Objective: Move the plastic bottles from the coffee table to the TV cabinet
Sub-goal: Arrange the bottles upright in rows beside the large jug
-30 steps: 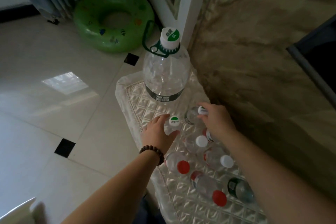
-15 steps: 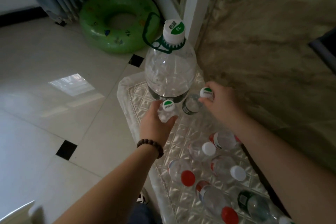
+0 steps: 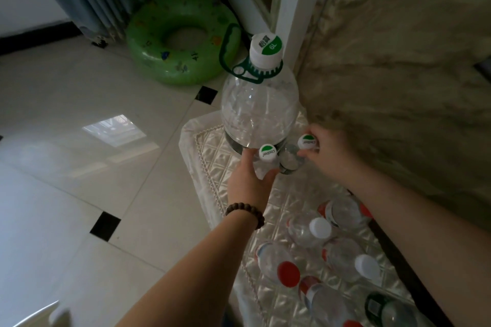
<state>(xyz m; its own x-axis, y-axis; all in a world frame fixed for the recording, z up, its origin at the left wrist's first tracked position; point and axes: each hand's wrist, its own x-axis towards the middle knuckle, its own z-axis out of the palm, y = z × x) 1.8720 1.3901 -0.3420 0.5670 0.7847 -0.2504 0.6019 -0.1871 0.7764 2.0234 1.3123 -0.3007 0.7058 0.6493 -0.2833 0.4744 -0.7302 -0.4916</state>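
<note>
The big bottle [image 3: 259, 111] is clear, shiny plastic. The cloth [image 3: 212, 151] under it is shiny and quilted. The floor [image 3: 79, 167] is smooth, glossy tile.

Both arms reach forward, left hand [image 3: 248, 179] and right hand [image 3: 330, 152] curled closed.

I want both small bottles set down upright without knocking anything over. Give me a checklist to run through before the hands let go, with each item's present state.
1. Left hand wrapped around its small green-capped bottle: ok.
2. Right hand holding the second green-capped bottle: ok.
3. Both bottles upright: the left one ok; the right one leans, not ok.
4. Bottle bases resting on the quilted cover: cannot tell, the hands hide them.
5. Gap to the big 6L jug: not ok, both bottles sit right against its base.
6. Bottles already standing nearer the person clear of the arms: ok.
</note>
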